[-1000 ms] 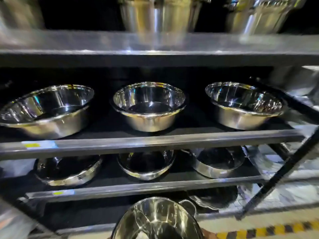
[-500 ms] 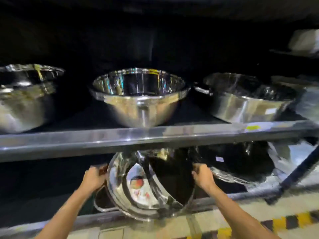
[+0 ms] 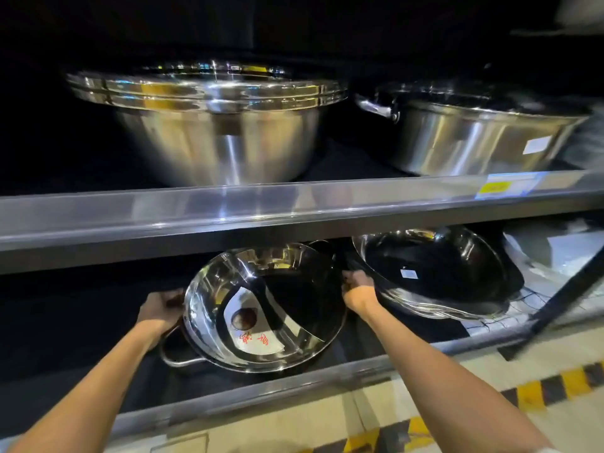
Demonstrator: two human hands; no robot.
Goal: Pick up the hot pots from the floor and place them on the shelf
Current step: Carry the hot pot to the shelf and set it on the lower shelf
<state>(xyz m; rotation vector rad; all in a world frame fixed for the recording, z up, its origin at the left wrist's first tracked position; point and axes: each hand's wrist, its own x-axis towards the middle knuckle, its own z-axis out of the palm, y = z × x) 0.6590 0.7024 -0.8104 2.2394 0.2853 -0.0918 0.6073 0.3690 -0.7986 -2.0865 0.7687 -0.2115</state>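
A shiny steel hot pot [image 3: 261, 308] with a curved divider inside sits tilted toward me on the bottom shelf [image 3: 294, 377]. It rests on top of another pot whose loop handle [image 3: 178, 358] sticks out at the lower left. My left hand [image 3: 160, 307] grips the pot's left rim. My right hand [image 3: 358, 289] grips its right rim. A paper label with red characters lies in the pot's left compartment.
A stack of wide shallow pots [image 3: 434, 273] stands just right of my right hand. Above, the middle shelf rail [image 3: 294, 204] carries a big steel basin [image 3: 209, 125] and a handled pot [image 3: 474, 132]. A dark diagonal brace [image 3: 562, 289] and yellow-black floor tape [image 3: 539, 390] lie at right.
The view has dropped from the whole rack to the lower shelves. Both hands have pushed the divided pot deeper into the bottom shelf, onto the pot below.
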